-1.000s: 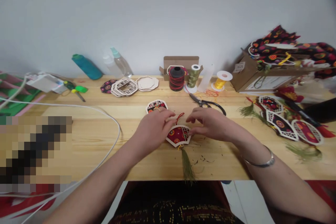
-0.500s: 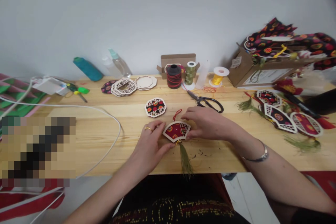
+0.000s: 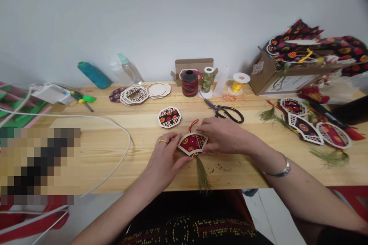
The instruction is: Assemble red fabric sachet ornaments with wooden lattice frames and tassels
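Note:
Between my two hands is a fan-shaped pendant (image 3: 191, 143) with a pale wooden frame and red patterned cloth. A red cord loop (image 3: 193, 125) sticks up from its top, and a green tassel (image 3: 202, 176) hangs from its lower edge by a yellow thread. My left hand (image 3: 166, 157) grips the left side, thumb at the bottom edge. On the right side, the fingers of my right hand (image 3: 221, 136) hold the pendant's rim. Just beyond lies an eight-lobed wooden piece (image 3: 169, 117) with dark flowered cloth. Black-handled scissors (image 3: 227, 113) rest behind my right hand.
Along the wall stand spools of red cord (image 3: 189, 84), green ribbon (image 3: 207, 80) and yellow thread (image 3: 238, 84). Stacked wooden frames (image 3: 135, 95) lie left of them. Finished pendants (image 3: 305, 128) and a cardboard box (image 3: 284, 80) are at right. A white cable (image 3: 126, 153) curves across the left.
The whole view has shifted very slightly. Both hands keep their hold on the fan-shaped pendant, and nothing else visibly moves.

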Tool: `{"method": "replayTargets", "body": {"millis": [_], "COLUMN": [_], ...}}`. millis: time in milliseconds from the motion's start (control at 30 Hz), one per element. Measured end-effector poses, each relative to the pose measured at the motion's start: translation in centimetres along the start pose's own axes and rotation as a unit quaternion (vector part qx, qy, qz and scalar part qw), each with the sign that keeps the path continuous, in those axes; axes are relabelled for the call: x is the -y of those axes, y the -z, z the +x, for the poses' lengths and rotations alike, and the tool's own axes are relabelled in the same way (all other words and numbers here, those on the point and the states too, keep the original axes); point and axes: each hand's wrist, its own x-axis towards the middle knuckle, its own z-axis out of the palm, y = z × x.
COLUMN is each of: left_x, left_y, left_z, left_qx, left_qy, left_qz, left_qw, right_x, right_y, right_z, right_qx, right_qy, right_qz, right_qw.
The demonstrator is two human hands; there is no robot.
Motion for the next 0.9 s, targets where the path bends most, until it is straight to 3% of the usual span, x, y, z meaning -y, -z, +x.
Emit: {"method": "replayTargets", "body": {"millis": [900], "left_x": [-0.11], "left_y": [-0.11], "left_z": [0.16], "left_qx": [0.023], "left_qy": [0.009], "left_qz": [0.0], "left_qw": [1.0], "right_x": [-0.36], "right_y": [-0.65], "right_z": [0.2], "right_qx": [0.002], "right_qy": [0.004], "right_qz": [-0.008], "right_qw": [1.0]}}
